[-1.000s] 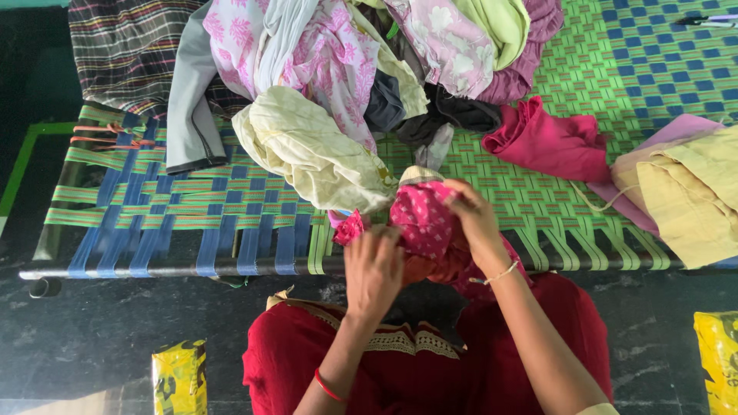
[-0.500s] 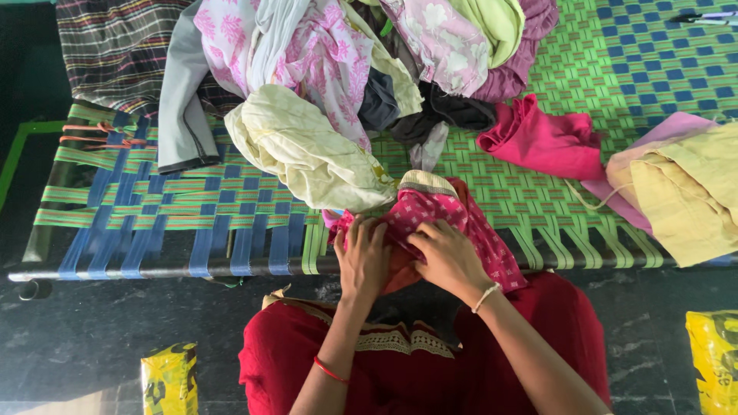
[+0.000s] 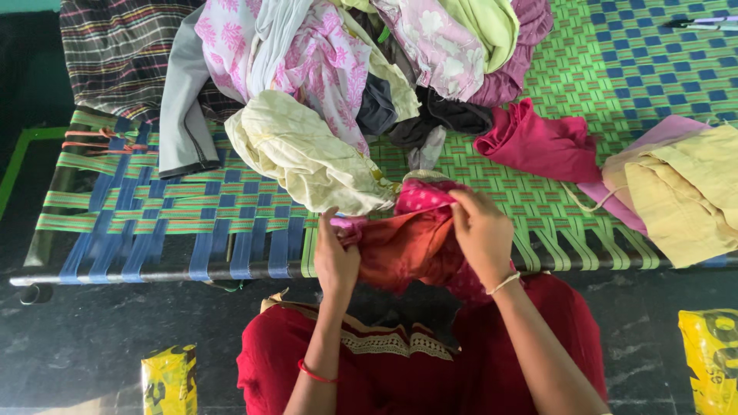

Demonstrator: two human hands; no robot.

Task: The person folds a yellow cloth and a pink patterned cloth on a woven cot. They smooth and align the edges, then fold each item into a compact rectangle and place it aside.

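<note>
Red cloth of the person's own garment (image 3: 430, 361) fills the near edge of the view, with a pale embroidered band across it. Yellow printed packets sit on the dark floor, one at lower left (image 3: 169, 378), one at lower right (image 3: 709, 350); whether they hold anything cannot be told.

Just beyond, at the near rail of the woven cot (image 3: 192, 223), both hands hold a pink dotted garment with orange lining (image 3: 407, 242). Left hand (image 3: 336, 257): fingers closed, pinching the garment's left edge, thumb on top. Right hand (image 3: 483, 230): fingers curled over the top fold, gripping it at the pink part. Orange lining faces the camera and hangs between the two hands, partly over the cot rail and down toward the lap. Red bangle on left wrist, pale bracelet on right.

Cot webbing: blue and green strips at left, green with blue checks at right. No bin or basket in view; the cot bears all loose clothing.

Touching the held garment on its far left side: a cream crumpled cloth (image 3: 307, 154). Right of the hands, apart: a magenta garment (image 3: 542, 142), then a folded yellow and pink stack (image 3: 680, 192) at the cot's right edge.

Farthest: a heap of mixed clothes (image 3: 369, 54), pink floral, grey, dark and lime pieces, and a striped cloth (image 3: 123, 46) at far left.
</note>
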